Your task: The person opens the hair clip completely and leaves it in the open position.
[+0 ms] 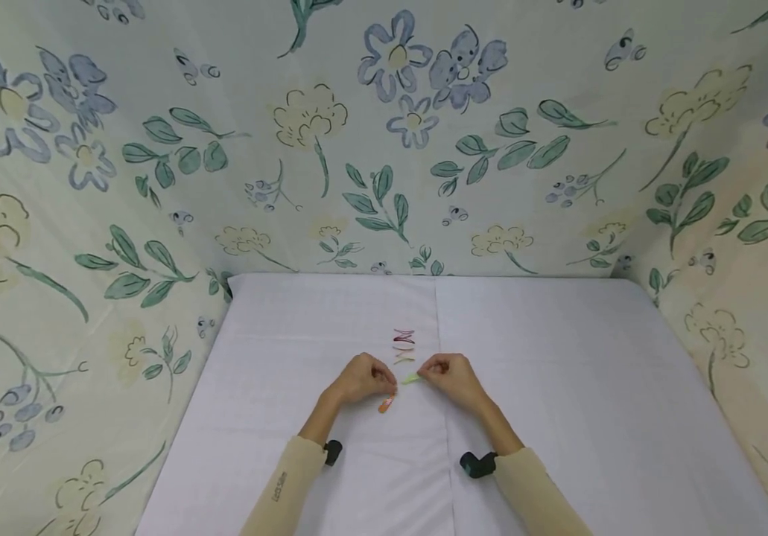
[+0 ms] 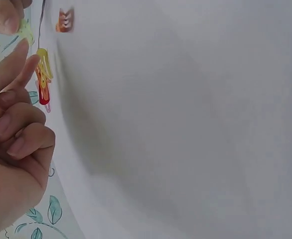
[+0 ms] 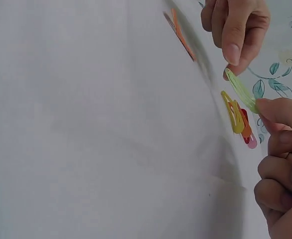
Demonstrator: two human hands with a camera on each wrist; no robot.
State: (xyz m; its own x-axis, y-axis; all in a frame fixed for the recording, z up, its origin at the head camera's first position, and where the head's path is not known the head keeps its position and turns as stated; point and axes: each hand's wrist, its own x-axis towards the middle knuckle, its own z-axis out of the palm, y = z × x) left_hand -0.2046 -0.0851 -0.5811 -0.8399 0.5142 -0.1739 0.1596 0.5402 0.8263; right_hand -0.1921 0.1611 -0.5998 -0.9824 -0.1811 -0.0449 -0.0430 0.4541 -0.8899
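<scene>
My right hand (image 1: 454, 378) pinches the green clip (image 3: 241, 92) by one end, its other fingers curled in. The fingertips of my left hand (image 1: 365, 378) are at the clip's opposite end; whether they grip it or merely touch it, I cannot tell. The green clip is between my two hands, at the white cloth (image 1: 558, 372). Just beyond lie the yellow clip (image 3: 239, 127), orange clip, red clip (image 2: 44, 100) and pink clip (image 3: 252, 143) in a row. The patterned clip (image 1: 384, 407) lies near my left hand.

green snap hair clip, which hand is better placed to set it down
Right, probably: the right hand pinches the green snap hair clip by its wide end; whether the left hand at the tip grips it is unclear.
</scene>
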